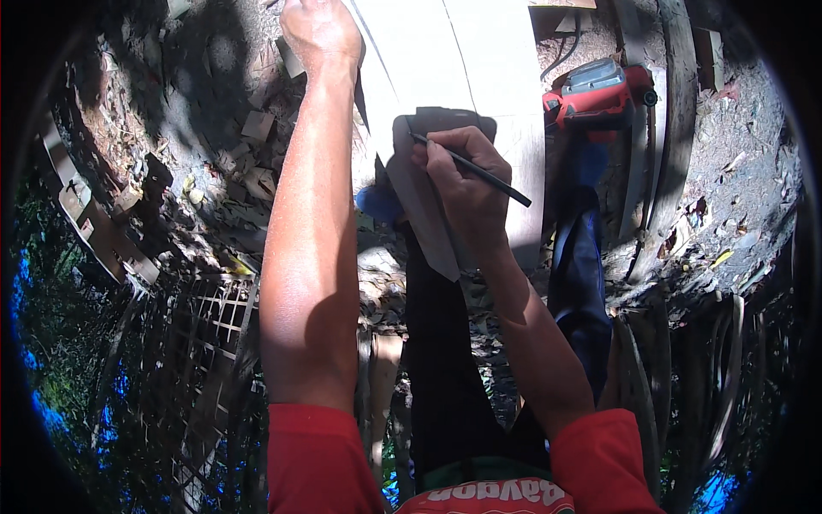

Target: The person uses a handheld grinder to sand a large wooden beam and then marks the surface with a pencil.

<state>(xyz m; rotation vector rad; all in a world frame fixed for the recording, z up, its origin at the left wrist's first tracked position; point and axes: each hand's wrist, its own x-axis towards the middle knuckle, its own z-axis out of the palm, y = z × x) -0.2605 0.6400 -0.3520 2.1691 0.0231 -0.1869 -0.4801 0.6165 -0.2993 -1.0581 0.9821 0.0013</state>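
A pale flat board [505, 68], glaring in the sun, lies in front of me with dark thin lines running along it. My right hand [467, 176] pinches a dark pencil [501, 184], its tip down at the board inside the shadow cast there. Below the tip, a narrow strip with a tapered end [437, 244] extends toward me; I cannot tell whether it is part of the board. My left hand [321, 34] is closed at the board's upper left edge. Its fingers are partly cut off by the frame, so what they grip is hidden.
A red and grey power tool [595, 94] lies right of the board, beside long curved timber pieces [676, 111]. Wood scraps [259, 126] and dry leaves litter the ground at left. A lattice panel [214, 325] stands lower left. My legs are beneath the board's near end.
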